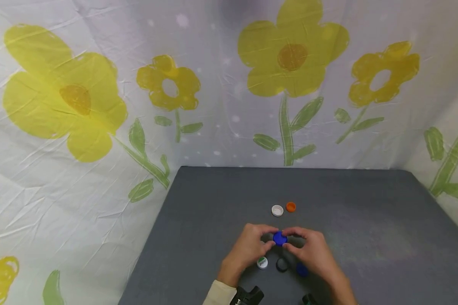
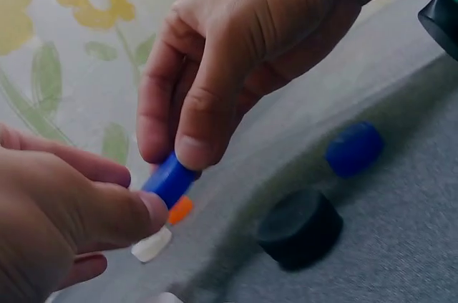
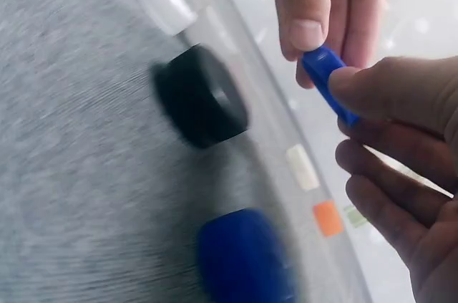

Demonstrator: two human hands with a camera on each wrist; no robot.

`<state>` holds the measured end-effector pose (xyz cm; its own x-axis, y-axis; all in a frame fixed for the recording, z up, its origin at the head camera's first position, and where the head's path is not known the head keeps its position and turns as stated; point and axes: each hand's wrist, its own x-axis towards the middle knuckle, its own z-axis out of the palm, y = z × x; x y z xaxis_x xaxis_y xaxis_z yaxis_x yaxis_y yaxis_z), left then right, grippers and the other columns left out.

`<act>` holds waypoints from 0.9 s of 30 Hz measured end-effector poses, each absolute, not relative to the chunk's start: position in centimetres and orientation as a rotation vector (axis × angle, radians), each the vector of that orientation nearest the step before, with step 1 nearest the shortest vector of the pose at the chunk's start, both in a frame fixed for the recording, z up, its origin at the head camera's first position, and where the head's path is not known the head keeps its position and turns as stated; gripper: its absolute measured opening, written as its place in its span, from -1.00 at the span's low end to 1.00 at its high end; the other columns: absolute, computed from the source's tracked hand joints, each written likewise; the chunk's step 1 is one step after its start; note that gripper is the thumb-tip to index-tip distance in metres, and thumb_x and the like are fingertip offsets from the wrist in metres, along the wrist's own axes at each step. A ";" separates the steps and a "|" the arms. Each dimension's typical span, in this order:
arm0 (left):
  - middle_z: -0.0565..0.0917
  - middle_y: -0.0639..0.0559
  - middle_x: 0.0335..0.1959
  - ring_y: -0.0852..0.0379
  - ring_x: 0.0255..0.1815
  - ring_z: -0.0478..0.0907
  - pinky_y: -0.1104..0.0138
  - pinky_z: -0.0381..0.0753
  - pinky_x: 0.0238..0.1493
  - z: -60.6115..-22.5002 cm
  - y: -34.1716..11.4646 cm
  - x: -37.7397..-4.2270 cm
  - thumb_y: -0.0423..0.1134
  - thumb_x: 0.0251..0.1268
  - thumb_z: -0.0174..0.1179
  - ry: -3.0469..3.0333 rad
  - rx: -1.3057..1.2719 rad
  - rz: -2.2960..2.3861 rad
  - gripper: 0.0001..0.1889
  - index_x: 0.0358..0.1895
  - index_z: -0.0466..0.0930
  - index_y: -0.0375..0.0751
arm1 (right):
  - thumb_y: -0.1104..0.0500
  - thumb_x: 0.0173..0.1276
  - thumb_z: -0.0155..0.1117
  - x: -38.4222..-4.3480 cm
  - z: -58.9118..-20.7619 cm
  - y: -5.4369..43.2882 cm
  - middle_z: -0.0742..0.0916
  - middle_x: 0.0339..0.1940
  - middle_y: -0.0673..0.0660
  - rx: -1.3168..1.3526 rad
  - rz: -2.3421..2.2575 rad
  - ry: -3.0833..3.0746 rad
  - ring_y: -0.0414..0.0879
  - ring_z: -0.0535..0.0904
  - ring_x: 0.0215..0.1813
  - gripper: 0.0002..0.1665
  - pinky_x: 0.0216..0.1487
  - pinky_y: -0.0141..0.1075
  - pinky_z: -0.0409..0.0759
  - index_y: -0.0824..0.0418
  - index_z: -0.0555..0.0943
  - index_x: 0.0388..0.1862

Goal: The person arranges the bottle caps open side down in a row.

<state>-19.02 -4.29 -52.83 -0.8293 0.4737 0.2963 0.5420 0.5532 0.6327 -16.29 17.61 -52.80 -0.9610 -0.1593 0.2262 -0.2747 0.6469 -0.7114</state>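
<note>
A blue bottle cap [image 1: 280,238] is held up between my two hands over the dark table. On its left side, my left hand [image 1: 248,245] pinches the rim between thumb and fingers. My right hand [image 1: 313,250] pinches the opposite side the same way. Both wrist views show the blue cap edge-on, with thumbs on one face and fingers behind. Below the hands lie a white cap with a green print [image 1: 262,263], a black cap [image 1: 282,264] and another blue cap [image 1: 302,269], which is partly shaded by my right hand.
Farther back on the grey table [image 1: 213,199], a white cap [image 1: 277,211] and an orange cap [image 1: 291,206] lie side by side with their hollow sides up. A flower-printed cloth [image 1: 221,106] hangs behind the table's back edge and along its left side.
</note>
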 end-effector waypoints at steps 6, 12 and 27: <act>0.90 0.12 0.02 0.30 0.10 0.80 0.43 0.73 0.15 -53.7 -3.9 -19.1 -0.35 0.24 0.60 -2.762 -0.910 -0.943 -0.67 0.08 0.89 -0.09 | 0.24 0.18 0.76 -16.4 -53.7 17.5 0.90 -0.07 -0.13 0.318 1.170 -2.806 -0.02 0.84 0.13 -0.68 0.24 0.04 0.76 -0.12 0.86 -0.18; 0.90 0.19 -0.03 0.32 0.02 0.80 0.42 0.74 0.07 -54.5 -3.5 -19.2 -0.31 0.17 0.64 -2.798 -0.921 -0.805 -0.66 0.04 0.91 0.00 | 0.24 0.15 0.77 -16.3 -54.1 17.6 0.89 -0.09 -0.11 0.329 1.140 -2.866 -0.02 0.83 0.09 -0.68 0.20 0.01 0.77 -0.10 0.87 -0.20; 0.89 0.12 0.05 0.24 0.08 0.80 0.35 0.75 0.15 -53.2 -4.1 -19.5 -0.29 0.20 0.61 -2.851 -0.864 -0.855 -0.60 0.14 0.87 -0.08 | 0.21 0.18 0.75 -16.5 -53.4 17.7 0.90 -0.10 -0.08 0.366 1.056 -2.865 0.02 0.84 0.08 -0.71 0.16 0.05 0.77 -0.02 0.88 -0.13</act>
<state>-19.54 -4.10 -53.22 -0.8438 0.5010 0.1922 0.5241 0.6925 0.4957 -16.49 17.68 -53.44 -0.9695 -0.1991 0.1431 -0.2444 0.7360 -0.6313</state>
